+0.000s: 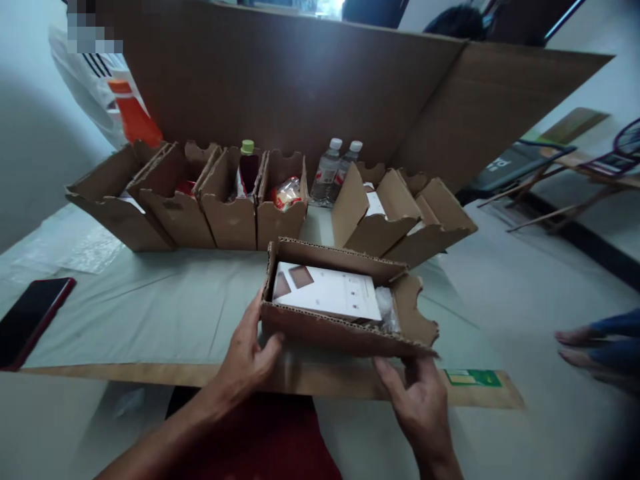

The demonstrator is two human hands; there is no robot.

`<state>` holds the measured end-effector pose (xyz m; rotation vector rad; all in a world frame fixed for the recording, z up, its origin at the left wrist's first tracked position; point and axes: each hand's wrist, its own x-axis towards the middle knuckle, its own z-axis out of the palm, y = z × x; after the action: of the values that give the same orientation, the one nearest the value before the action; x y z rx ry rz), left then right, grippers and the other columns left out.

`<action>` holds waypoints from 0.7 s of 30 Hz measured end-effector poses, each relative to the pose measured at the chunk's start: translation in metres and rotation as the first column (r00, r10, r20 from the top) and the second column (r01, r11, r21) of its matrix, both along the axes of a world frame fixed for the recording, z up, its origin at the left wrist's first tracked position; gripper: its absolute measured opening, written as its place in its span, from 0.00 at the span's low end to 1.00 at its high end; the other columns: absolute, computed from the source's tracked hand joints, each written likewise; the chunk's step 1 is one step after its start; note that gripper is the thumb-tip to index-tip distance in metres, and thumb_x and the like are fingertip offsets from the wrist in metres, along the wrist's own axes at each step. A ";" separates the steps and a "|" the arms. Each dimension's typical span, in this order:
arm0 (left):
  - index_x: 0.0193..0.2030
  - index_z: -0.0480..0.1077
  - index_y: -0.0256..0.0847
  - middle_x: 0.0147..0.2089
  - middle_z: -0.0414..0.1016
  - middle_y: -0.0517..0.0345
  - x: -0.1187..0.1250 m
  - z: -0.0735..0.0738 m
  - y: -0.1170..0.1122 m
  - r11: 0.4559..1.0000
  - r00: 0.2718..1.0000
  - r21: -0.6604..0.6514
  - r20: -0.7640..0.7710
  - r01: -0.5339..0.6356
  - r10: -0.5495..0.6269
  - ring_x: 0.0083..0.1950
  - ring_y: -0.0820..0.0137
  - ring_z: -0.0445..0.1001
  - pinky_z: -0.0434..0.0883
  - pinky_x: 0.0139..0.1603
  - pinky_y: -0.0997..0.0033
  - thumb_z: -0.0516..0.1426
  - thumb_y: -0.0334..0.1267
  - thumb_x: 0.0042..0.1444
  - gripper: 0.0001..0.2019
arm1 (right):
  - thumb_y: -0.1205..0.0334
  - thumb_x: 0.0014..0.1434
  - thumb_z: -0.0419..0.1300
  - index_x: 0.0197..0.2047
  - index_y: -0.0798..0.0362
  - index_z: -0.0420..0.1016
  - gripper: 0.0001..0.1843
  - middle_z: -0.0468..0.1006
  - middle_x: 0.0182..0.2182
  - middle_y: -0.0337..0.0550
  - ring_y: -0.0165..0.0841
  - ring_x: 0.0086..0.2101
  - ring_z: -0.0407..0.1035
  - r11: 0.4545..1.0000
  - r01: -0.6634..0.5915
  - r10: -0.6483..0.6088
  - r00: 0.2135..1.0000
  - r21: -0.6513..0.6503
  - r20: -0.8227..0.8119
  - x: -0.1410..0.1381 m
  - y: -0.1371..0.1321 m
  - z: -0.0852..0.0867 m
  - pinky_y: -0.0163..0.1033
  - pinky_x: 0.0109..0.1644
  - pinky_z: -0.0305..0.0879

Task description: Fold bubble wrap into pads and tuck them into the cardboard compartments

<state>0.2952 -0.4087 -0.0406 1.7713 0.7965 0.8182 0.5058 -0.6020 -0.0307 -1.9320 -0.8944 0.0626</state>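
Observation:
An open cardboard box [345, 333] is held at the table's front edge, between my two hands. Inside it lies a white carton [325, 293] with brown printed shapes, and clear bubble wrap [386, 308] fills a spot to its right. My left hand [250, 353] grips the box's left end, its thumb at the lower front. At the lower right corner my right hand [417, 390] holds the box, its fingers partly hidden beneath. The right end of the box has a curved cutout.
Several cardboard bins [233, 223] stand behind, some with packets, and one with a green-capped bottle [247, 163]. Two clear bottles [326, 175] stand between bin groups. A phone [35, 320] lies left. A tall cardboard panel [280, 80] rises behind; a person's feet [575, 347] show right.

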 end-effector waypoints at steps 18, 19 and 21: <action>0.80 0.32 0.47 0.81 0.31 0.34 0.093 -0.048 -0.006 0.947 0.962 0.177 -0.107 0.268 -0.252 0.80 0.37 0.37 0.48 0.75 0.27 0.69 0.59 0.50 0.62 | 0.43 0.52 0.66 0.40 0.51 0.81 0.21 0.87 0.37 0.50 0.49 0.38 0.80 0.978 -0.190 0.158 0.945 -0.088 -0.286 0.084 0.040 -0.030 0.48 0.40 0.77; 0.80 0.32 0.46 0.81 0.30 0.33 0.096 -0.047 0.000 0.945 0.957 0.165 -0.115 0.283 -0.266 0.80 0.37 0.36 0.48 0.75 0.27 0.70 0.59 0.48 0.64 | 0.44 0.53 0.65 0.41 0.51 0.81 0.20 0.87 0.37 0.50 0.48 0.38 0.80 0.980 -0.172 0.139 0.953 -0.102 -0.268 0.081 0.042 -0.030 0.47 0.40 0.77; 0.80 0.30 0.44 0.81 0.30 0.33 0.100 -0.046 0.009 0.940 0.950 0.152 -0.124 0.304 -0.287 0.81 0.38 0.35 0.47 0.75 0.27 0.71 0.56 0.47 0.66 | 0.45 0.56 0.63 0.41 0.51 0.80 0.19 0.86 0.37 0.48 0.46 0.37 0.80 0.980 -0.149 0.117 0.966 -0.129 -0.232 0.074 0.043 -0.029 0.45 0.39 0.76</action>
<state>0.3953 -0.4002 -0.0864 2.0366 0.5161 0.6133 0.5801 -0.5585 -0.0592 -1.9495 -0.8864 0.4278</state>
